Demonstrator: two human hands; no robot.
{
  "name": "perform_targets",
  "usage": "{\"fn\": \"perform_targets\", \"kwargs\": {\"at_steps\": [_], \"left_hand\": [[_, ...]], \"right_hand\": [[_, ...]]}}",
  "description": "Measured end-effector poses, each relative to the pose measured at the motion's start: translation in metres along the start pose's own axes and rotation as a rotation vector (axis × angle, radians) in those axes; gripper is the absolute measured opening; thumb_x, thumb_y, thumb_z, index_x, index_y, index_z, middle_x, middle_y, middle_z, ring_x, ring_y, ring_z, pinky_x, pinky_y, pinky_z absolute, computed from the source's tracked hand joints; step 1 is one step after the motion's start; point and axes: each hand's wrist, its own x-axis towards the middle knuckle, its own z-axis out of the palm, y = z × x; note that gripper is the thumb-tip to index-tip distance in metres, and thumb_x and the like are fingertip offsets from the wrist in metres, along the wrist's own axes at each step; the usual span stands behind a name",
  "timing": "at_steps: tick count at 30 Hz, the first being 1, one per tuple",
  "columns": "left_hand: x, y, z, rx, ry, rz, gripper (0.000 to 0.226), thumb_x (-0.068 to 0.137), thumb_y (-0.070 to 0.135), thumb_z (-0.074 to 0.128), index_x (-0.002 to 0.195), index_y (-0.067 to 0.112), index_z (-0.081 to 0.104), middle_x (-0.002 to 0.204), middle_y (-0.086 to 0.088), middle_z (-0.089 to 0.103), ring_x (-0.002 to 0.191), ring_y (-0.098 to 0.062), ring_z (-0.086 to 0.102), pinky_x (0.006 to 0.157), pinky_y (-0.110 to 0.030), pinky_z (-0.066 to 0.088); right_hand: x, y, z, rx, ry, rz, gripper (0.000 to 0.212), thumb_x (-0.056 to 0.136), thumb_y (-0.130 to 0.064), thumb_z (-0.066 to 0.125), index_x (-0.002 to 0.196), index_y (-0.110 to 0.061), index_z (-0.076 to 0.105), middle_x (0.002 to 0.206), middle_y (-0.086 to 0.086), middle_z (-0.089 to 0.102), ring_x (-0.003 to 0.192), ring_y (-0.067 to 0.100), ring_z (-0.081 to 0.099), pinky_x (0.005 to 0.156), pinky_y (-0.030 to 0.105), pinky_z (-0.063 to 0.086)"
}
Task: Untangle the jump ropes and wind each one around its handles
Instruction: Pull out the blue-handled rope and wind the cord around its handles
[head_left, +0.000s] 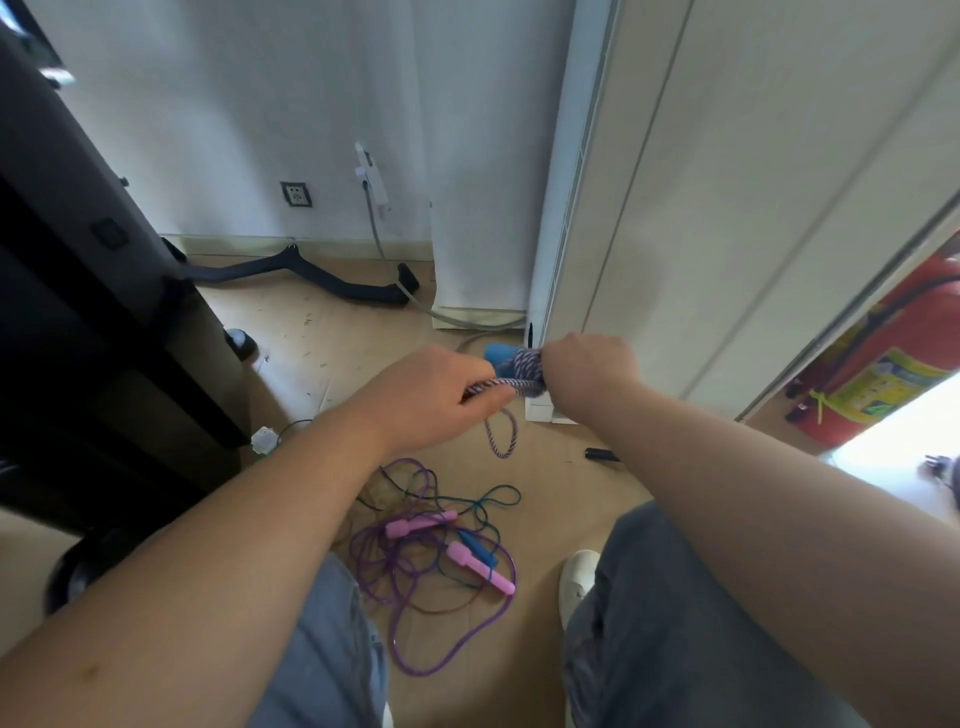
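Purple-and-white braided rope (501, 385) spans mid-frame between both hands. The left hand (431, 395) pinches it in curled fingers (485, 400); the right hand (592, 370) grips its blue handles (500, 353), partly wound. Lower centre, tangled purple and teal ropes (415, 561) with pink handles (480, 566) lie on the floor (550, 467).

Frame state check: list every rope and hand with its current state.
Braided rope: partly wound on blue handles, tail loop hanging free.
Left hand: pinches the braided rope's free stretch.
Right hand: grips the blue handles and the coils.
Purple rope: on the floor, unwound, pink handles lying in it.
Teal rope: on the floor, tangled with the purple rope.
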Motion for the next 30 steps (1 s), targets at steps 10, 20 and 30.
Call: {"fn": "perform_targets", "kwargs": {"at_steps": [10, 20, 30], "left_hand": [[-0.002, -0.040, -0.010, -0.099, 0.020, -0.203, 0.058, 0.097, 0.055, 0.050, 0.054, 0.018, 0.037, 0.050, 0.004, 0.030, 0.046, -0.012, 0.029, 0.053, -0.033, 0.027], [-0.019, -0.051, 0.005, -0.472, -0.063, -0.450, 0.039, 0.094, -0.009, 0.056, 0.129, 0.006, 0.052, 0.102, 0.000, 0.057, 0.070, 0.009, 0.050, 0.066, -0.006, 0.042], [-0.022, -0.022, 0.007, -0.249, -0.117, -0.214, 0.039, 0.101, 0.047, 0.046, 0.069, 0.026, 0.054, 0.060, 0.009, 0.050, 0.053, -0.004, 0.043, 0.055, -0.028, 0.034]], "right_hand": [[-0.022, -0.036, -0.006, 0.015, 0.052, -0.651, 0.014, 0.092, -0.024, 0.054, 0.081, -0.023, 0.045, 0.063, -0.006, 0.041, 0.065, 0.024, 0.057, 0.065, 0.037, 0.056], [-0.027, -0.033, -0.020, 0.641, 0.195, -0.429, 0.043, 0.087, -0.027, 0.067, 0.129, -0.023, 0.059, 0.105, -0.005, 0.070, 0.085, 0.009, 0.058, 0.079, 0.022, 0.045], [0.003, -0.009, -0.013, 0.550, 0.104, 0.058, 0.008, 0.088, -0.020, 0.053, 0.093, -0.015, 0.051, 0.086, 0.002, 0.060, 0.081, 0.027, 0.061, 0.066, 0.034, 0.048]]}}
